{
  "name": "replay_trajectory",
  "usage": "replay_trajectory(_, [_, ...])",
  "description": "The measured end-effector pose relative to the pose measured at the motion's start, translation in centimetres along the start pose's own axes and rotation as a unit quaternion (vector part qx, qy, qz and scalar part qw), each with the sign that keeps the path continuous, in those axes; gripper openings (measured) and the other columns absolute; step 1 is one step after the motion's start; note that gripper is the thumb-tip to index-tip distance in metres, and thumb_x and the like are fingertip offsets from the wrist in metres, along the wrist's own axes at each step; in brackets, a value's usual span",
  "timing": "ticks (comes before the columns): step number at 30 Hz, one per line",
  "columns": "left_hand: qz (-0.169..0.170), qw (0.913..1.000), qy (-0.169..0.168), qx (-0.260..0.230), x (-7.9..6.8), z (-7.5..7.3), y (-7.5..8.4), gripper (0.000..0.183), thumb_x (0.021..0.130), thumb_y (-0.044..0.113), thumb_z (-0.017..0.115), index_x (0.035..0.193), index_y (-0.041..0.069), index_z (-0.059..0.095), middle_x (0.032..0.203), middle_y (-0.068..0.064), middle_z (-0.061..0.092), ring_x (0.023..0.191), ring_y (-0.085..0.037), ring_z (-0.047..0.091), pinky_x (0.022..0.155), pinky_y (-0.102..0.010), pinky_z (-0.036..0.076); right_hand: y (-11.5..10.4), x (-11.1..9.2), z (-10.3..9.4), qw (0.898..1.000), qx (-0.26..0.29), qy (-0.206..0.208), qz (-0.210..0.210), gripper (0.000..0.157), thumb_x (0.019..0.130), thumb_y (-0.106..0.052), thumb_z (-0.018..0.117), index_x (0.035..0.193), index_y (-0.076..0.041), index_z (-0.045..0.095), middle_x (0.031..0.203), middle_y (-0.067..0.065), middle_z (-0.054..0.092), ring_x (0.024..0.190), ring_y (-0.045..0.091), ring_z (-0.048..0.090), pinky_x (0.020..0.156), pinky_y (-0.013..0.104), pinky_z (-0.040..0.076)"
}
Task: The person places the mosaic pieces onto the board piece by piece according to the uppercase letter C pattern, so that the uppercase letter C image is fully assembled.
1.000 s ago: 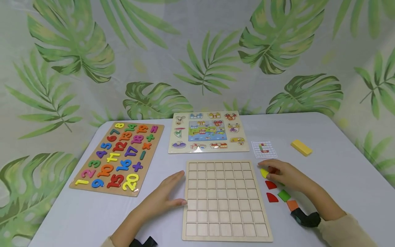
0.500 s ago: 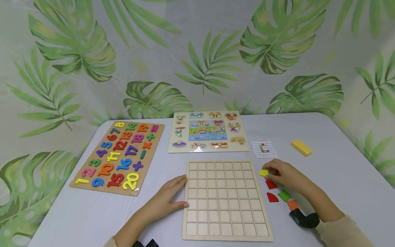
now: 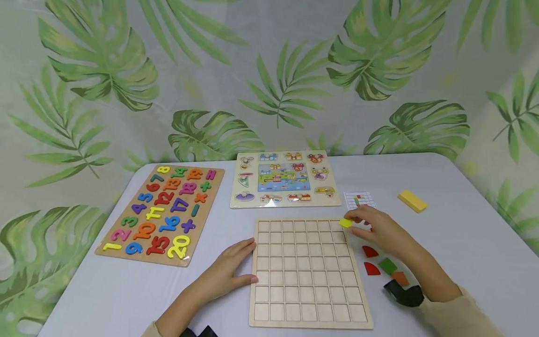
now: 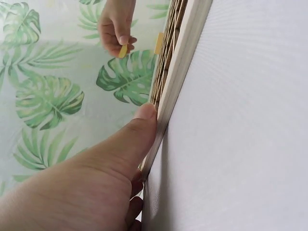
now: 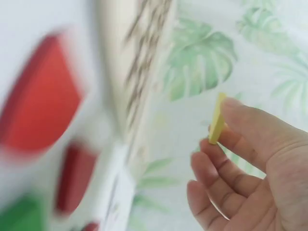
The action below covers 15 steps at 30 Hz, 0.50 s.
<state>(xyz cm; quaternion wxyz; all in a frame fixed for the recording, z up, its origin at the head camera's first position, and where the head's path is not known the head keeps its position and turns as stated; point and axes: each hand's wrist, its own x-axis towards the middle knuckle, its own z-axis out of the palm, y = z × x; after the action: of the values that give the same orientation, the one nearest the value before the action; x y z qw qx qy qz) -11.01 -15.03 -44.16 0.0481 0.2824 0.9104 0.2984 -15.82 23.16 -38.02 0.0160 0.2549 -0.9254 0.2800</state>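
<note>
My right hand (image 3: pixel 381 229) pinches a small flat yellow tile (image 3: pixel 345 223) between thumb and fingers, over the top right corner of a wooden grid board (image 3: pixel 301 281). Seen from the right wrist, the yellow tile (image 5: pixel 218 119) stands edge-on between the thumb and fingertips. All the squares of the board are bare wood. Along its left edge rests my left hand (image 3: pixel 227 269), thumb and fingers spread; in the left wrist view the thumb (image 4: pixel 139 127) touches the board's side. Right of the board lie two red quarter-round pieces (image 3: pixel 372 269), a green tile (image 3: pixel 388 266) and an orange tile (image 3: pixel 399 279).
A printed grid card (image 3: pixel 353 198), partly behind my right hand, lies beyond the board. Farther right is a yellow block (image 3: pixel 412 201). A number puzzle (image 3: pixel 202 243) lies at left, a picture puzzle (image 3: pixel 252 164) at the back. A leaf-patterned cloth (image 3: pixel 286 84) hangs behind the table.
My right hand has lifted the yellow tile from beside the loose pieces and moved it left and away, up to the board's far right corner. The left hand has barely shifted.
</note>
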Motion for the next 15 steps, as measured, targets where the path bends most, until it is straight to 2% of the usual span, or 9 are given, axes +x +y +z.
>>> replay_trajectory(9, [-0.010, 0.9999, -0.011, 0.006, -0.1, -0.2, 0.1, 0.078, 0.079, 0.052, 0.059, 0.139, 0.010, 0.033, 0.144, -0.002, 0.027, 0.131, -0.022, 0.022, 0.104, -0.041, 0.022, -4.1, 3.1, 2.0, 0.994, 0.048, 0.045, -0.090, 0.030, 0.083, -0.016, 0.066, 0.111, -0.009, 0.060, 0.105, -0.004, 0.056, 0.091, 0.017, 0.053, 0.075, 0.037, 0.048])
replay_trajectory(15, [-0.010, 0.9998, -0.012, 0.008, 0.0, -0.3, 0.2, 0.077, 0.079, 0.051, 0.059, 0.139, 0.010, 0.033, 0.144, -0.002, 0.027, 0.130, -0.022, 0.023, 0.104, -0.041, 0.022, -5.4, 4.5, 4.5, 0.991, 0.061, 0.030, -0.112, 0.029, 0.083, -0.013, 0.066, 0.110, -0.007, 0.059, 0.103, -0.001, 0.056, 0.088, 0.017, 0.053, 0.072, 0.032, 0.049])
